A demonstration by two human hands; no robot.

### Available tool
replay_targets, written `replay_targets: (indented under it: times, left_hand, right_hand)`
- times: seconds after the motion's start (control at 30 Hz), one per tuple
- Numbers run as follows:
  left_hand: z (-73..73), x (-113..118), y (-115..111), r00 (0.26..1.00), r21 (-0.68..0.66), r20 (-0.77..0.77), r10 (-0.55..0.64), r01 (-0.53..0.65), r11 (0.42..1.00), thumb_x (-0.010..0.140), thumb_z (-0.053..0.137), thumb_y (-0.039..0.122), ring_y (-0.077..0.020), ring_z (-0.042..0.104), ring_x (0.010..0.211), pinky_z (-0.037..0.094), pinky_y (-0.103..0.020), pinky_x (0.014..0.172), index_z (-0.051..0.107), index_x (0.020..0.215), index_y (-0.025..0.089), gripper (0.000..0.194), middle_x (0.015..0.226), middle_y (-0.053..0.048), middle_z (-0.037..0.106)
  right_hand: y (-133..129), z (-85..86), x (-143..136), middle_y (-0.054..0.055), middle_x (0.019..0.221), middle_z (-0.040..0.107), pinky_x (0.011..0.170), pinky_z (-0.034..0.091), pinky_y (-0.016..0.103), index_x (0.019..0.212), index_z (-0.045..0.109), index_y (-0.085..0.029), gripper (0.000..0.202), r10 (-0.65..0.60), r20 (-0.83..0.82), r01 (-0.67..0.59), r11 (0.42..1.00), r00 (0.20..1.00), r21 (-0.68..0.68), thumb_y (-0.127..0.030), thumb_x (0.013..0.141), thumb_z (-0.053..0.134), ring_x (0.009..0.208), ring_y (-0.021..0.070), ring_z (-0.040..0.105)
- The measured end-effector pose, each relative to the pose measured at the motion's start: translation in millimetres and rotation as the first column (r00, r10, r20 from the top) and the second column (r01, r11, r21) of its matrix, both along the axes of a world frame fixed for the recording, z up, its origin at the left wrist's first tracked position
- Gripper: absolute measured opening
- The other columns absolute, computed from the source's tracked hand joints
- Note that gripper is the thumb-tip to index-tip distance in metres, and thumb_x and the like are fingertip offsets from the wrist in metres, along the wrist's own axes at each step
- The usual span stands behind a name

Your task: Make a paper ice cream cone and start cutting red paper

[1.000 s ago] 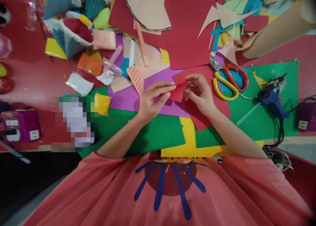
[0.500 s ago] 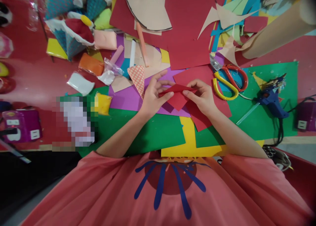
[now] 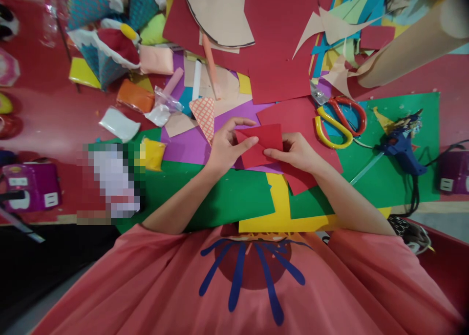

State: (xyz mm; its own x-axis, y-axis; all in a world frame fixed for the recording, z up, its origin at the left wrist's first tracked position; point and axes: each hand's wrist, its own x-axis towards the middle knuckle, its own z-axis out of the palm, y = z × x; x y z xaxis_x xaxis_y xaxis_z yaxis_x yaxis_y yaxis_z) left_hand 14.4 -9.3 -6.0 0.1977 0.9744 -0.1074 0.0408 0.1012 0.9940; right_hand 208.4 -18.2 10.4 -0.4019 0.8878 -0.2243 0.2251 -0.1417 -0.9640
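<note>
Between my hands is a small folded piece of red paper, its flat face turned up toward the camera. My left hand pinches its left side, the thumb lying on top and the fingers partly behind it. My right hand grips the right edge, thumb in front and the other fingers curled behind. Beneath the hands lie a purple sheet and a larger red sheet. A cone-patterned paper triangle rests just left of my left hand.
Right of my hands lie scissors with red and yellow handles and a blue glue gun. Green sheets cover the near table. Clay packets and fabric cones sit at left; a brown paper roll is upper right.
The red paper has turned from a pointed, diamond-like shape to a flatter rectangular one. My right hand has moved slightly down, and its fingers have curled more behind the paper.
</note>
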Motion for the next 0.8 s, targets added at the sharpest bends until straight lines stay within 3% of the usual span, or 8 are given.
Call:
replay_targets:
  times: [0.13,0.23,0.33,0.5,0.57,0.63,0.7,0.8]
  left_hand:
    - [3.0,-1,-1,1.0,-0.037,-0.005,-0.019,0.019,0.999,0.07,0.078,0.053,-0.0135,0.067,0.056,0.053,-0.022,0.049,0.06,0.105,0.023,0.05,0.066,0.003,0.068]
    - [3.3,0,-1,1.0,-0.009,-0.003,-0.02,0.02,1.0,0.07,0.078,0.056,-0.0146,0.07,0.066,0.057,-0.024,0.057,0.064,0.104,0.021,0.051,0.077,0.0,0.073]
    - [-2.1,1,-1,1.0,-0.009,0.026,-0.014,0.015,1.0,0.071,0.074,0.061,-0.0164,0.071,0.075,0.059,-0.026,0.064,0.069,0.09,0.019,0.046,0.086,-0.003,0.075]
    - [-12.1,-1,2,0.993,-0.111,0.12,0.025,-0.012,0.994,0.069,0.076,0.06,-0.0164,0.071,0.071,0.06,-0.027,0.064,0.072,0.084,0.019,0.044,0.084,-0.003,0.076]
    - [-11.5,-4,4,0.989,-0.161,0.144,0.024,-0.001,0.987,0.066,0.079,0.057,-0.0172,0.071,0.071,0.06,-0.028,0.062,0.073,0.085,0.018,0.044,0.086,-0.004,0.077]
    - [-7.7,-6,6,0.991,-0.2,0.131,-0.012,0.038,0.979,0.065,0.08,0.054,-0.0178,0.071,0.069,0.059,-0.028,0.059,0.073,0.084,0.017,0.042,0.086,-0.005,0.076]
    - [-2.3,-7,6,0.992,-0.226,0.107,-0.063,0.086,0.97,0.066,0.079,0.052,-0.0174,0.07,0.066,0.058,-0.028,0.056,0.073,0.082,0.016,0.039,0.08,-0.004,0.075]
    - [5.2,-7,6,0.99,-0.247,0.081,-0.114,0.131,0.96,0.063,0.081,0.05,-0.0146,0.065,0.059,0.054,-0.025,0.052,0.071,0.074,0.015,0.038,0.069,-0.002,0.072]
  right_hand:
    - [-4,1.8,-3,-0.003,0.056,0.05,0.047,0.037,0.023,0.061,0.055,-0.016,0.032,0.071,0.106,-0.067,0.997,0.992,-0.037,-0.042,0.074,0.071,0.053,0.0091,0.045]
    - [-5,1.5,-5,-0.001,0.064,0.059,0.051,0.042,0.023,0.073,0.061,-0.015,0.029,-0.005,-0.01,0.004,0.998,1.0,-0.067,-0.043,0.075,0.07,0.056,0.01,0.051]
    - [-4,-0.1,-7,0.003,0.08,0.069,0.061,0.051,0.027,0.087,0.067,-0.015,0.035,-0.083,-0.106,0.075,0.994,0.991,-0.076,-0.048,0.074,0.071,0.067,0.0141,0.06]
    - [-7,-3.1,-5,0.004,0.081,0.068,0.069,0.054,0.032,0.087,0.067,-0.02,0.045,-0.099,-0.065,0.105,0.99,0.993,0.093,-0.063,0.086,0.054,0.077,0.0182,0.064]
    - [-7,-4.8,-2,0.006,0.091,0.068,0.078,0.056,0.034,0.099,0.066,-0.023,0.041,-0.194,-0.035,0.196,0.951,0.98,0.239,-0.057,0.094,0.043,0.086,0.0191,0.065]
    - [-6,-6.8,1,0.008,0.116,0.064,0.09,0.055,0.038,0.119,0.059,-0.027,0.033,-0.228,-0.022,0.218,0.893,0.973,0.393,-0.045,0.097,0.041,0.103,0.0208,0.064]
    - [-4,-8.5,5,0.008,0.139,0.051,0.098,0.052,0.043,0.13,0.052,-0.033,0.037,-0.163,0.046,0.111,0.829,0.986,0.548,-0.034,0.094,0.046,0.121,0.0244,0.057]
    - [-3,-9.5,9,0.001,0.15,0.041,0.106,0.046,0.052,0.124,0.058,-0.039,0.042,-0.056,0.262,-0.152,0.693,0.963,0.704,-0.022,0.086,0.054,0.138,0.029,0.043]
